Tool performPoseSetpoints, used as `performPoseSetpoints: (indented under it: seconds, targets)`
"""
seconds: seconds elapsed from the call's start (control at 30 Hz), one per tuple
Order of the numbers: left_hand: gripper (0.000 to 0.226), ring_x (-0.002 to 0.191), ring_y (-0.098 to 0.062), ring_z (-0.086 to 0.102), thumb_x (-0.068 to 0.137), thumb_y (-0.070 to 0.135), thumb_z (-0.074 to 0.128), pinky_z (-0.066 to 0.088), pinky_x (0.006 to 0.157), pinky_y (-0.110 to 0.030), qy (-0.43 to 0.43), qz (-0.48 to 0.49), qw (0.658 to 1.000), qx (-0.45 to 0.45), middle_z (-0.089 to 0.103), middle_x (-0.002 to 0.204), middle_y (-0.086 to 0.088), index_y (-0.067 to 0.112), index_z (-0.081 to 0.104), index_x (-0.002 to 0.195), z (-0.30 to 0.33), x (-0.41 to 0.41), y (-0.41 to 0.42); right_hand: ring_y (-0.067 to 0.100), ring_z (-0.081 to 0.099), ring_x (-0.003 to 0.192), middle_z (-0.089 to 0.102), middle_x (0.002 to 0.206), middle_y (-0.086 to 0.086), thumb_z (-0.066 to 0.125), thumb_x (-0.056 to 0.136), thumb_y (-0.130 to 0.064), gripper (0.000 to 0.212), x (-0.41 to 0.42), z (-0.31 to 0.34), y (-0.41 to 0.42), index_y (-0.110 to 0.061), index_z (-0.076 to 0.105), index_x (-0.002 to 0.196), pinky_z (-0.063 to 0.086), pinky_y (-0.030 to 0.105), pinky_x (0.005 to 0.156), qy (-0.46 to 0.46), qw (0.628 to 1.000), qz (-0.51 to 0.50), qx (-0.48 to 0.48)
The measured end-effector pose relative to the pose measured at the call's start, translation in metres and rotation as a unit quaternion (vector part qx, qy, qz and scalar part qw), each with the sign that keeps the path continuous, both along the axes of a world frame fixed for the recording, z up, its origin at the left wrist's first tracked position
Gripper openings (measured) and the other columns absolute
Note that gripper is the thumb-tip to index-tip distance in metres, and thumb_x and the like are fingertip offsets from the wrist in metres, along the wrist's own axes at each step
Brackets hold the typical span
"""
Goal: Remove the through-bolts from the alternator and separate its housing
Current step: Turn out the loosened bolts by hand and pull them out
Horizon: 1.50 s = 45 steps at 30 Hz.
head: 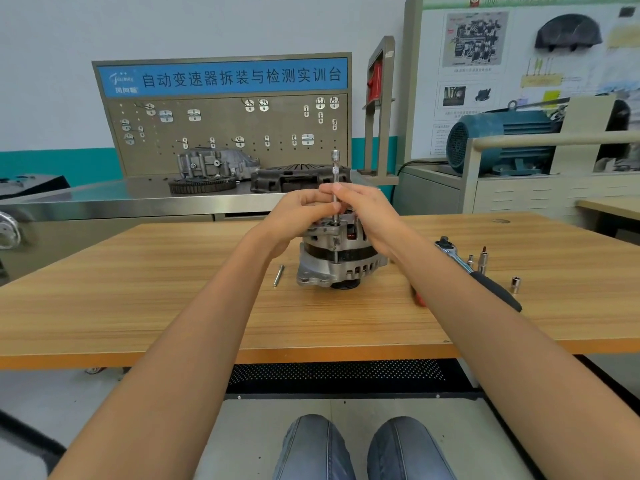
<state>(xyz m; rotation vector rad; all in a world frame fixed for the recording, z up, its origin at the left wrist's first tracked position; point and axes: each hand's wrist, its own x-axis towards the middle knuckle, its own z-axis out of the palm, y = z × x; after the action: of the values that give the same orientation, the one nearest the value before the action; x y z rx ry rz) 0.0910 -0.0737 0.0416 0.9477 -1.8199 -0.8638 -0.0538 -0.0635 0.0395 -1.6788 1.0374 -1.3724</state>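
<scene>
**Both hands on the extension bar, alternator upright on the bench**

Head view: the alternator [337,258] sits on the wooden table [138,306], just ahead of you and near the middle, standing with its pulley end down and its mounting ear toward you. A slim metal extension bar [335,181] rises straight up from the top of the housing, its lower end seated at the upper flange. Your left hand [298,216] comes in from the left, fingers curled and pinching the bar's shaft partway up. Your right hand [363,209] meets it from the other side, fingertips closed on the same shaft, palm draped over the alternator's top right edge. Both hands are grasping the bar; the knurled top of it stands clear above your fingers.

Down on the table, just left of the alternator, one loose through-bolt [278,275] lies flat, apart from the housing. Off to the right, past your right forearm, a ratchet handle [464,261] with a black grip lies on the wood, partly hidden by your arm. Beside it stand a few small sockets [482,259], and one more socket [515,284] sits a little nearer to you. Something red shows under your right forearm; too little of it is visible to name.

Behind the table runs a steel bench with a pegboard [225,126], a gear ring [202,184] and dark castings resting in front of it. Far right, a teal electric motor [502,140] sits on a cabinet.
</scene>
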Motion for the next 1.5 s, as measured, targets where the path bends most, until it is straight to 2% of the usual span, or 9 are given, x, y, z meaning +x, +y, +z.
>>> performPoseSetpoints:
  seconds: [0.13,0.3,0.43,0.67,0.83,1.0,1.23,1.4,1.5]
  targets:
    - [0.011,0.068,0.005,0.063,0.084,0.02,0.073,0.044,0.058,-0.011,0.039,0.027,0.999,-0.006,0.069,0.075,0.013,0.021,0.062,0.085,-0.002,-0.003,-0.004,-0.002,0.049,0.099,0.057,0.115,-0.01,0.056,0.093,-0.034,0.039,0.002,0.002,0.001,-0.021,0.054,0.129,0.033,0.014,0.071,-0.014,1.0,-0.008,0.001]
    - [0.027,0.078,-0.004,0.062,0.083,0.024,0.073,0.044,0.065,-0.016,0.034,0.047,0.998,-0.009,0.066,0.088,0.001,0.009,0.062,0.102,-0.003,-0.006,-0.005,0.004,0.054,0.096,0.061,0.102,-0.004,0.062,0.09,-0.031,0.022,0.008,0.001,-0.001,-0.017,0.061,0.106,0.036,0.017,0.068,-0.016,0.999,-0.034,-0.002]
    - [0.019,0.088,-0.003,0.064,0.086,0.029,0.069,0.046,0.07,-0.019,0.018,0.035,0.999,-0.005,0.07,0.094,0.008,0.019,0.067,0.103,-0.003,-0.006,-0.001,0.002,0.053,0.096,0.063,0.102,-0.006,0.057,0.093,-0.03,0.02,0.007,-0.002,0.001,-0.018,0.064,0.106,0.036,0.015,0.07,-0.022,0.998,-0.046,-0.021]
    - [0.005,0.083,0.001,0.067,0.086,0.022,0.07,0.048,0.073,-0.017,0.018,0.012,1.0,-0.014,0.074,0.084,0.011,0.025,0.072,0.089,-0.004,-0.005,0.0,0.003,0.053,0.105,0.064,0.115,-0.005,0.046,0.098,-0.027,0.027,0.004,-0.002,0.002,-0.022,0.065,0.116,0.036,0.014,0.074,-0.03,1.0,-0.007,-0.006]
    - [0.016,0.057,0.006,0.057,0.083,0.021,0.074,0.042,0.051,-0.006,0.042,0.059,0.997,-0.033,0.061,0.067,0.009,0.016,0.06,0.077,-0.006,-0.01,-0.005,-0.006,0.048,0.092,0.055,0.102,-0.018,0.056,0.093,-0.035,0.034,0.007,-0.002,0.001,-0.022,0.056,0.125,0.033,0.011,0.067,-0.031,0.999,-0.031,-0.007]
    - [0.017,0.062,-0.003,0.054,0.083,0.02,0.073,0.044,0.053,-0.008,0.034,0.083,0.995,-0.049,0.057,0.069,0.005,0.016,0.056,0.079,-0.007,-0.015,-0.005,0.0,0.055,0.089,0.061,0.094,-0.007,0.062,0.09,-0.028,0.012,0.011,-0.004,0.0,-0.019,0.062,0.099,0.037,0.012,0.065,-0.037,0.997,-0.059,-0.024]
    - [0.003,0.087,-0.001,0.066,0.088,0.023,0.067,0.051,0.078,-0.021,0.017,0.033,0.998,-0.041,0.071,0.087,0.011,0.025,0.069,0.089,-0.009,-0.003,-0.005,0.001,0.052,0.101,0.058,0.125,0.004,0.041,0.101,-0.022,0.03,0.01,-0.007,0.001,-0.014,0.064,0.118,0.039,0.001,0.063,-0.028,0.998,-0.039,-0.035]
    - [0.002,0.08,0.001,0.067,0.087,0.023,0.069,0.05,0.071,-0.018,0.018,0.032,0.999,-0.036,0.072,0.079,0.014,0.022,0.07,0.088,-0.007,-0.004,-0.006,0.002,0.05,0.103,0.056,0.115,-0.008,0.049,0.097,-0.031,0.033,0.011,-0.006,0.001,-0.018,0.054,0.127,0.035,0.011,0.069,-0.037,0.998,-0.04,-0.022]
    - [0.017,0.077,-0.011,0.061,0.086,0.016,0.069,0.051,0.071,-0.025,0.026,0.07,0.996,-0.05,0.064,0.077,0.0,0.006,0.068,0.099,-0.007,-0.012,-0.008,0.0,0.051,0.092,0.057,0.104,-0.008,0.059,0.091,-0.036,0.032,0.016,-0.006,0.001,-0.02,0.053,0.118,0.037,0.013,0.065,-0.032,0.998,-0.056,-0.016]
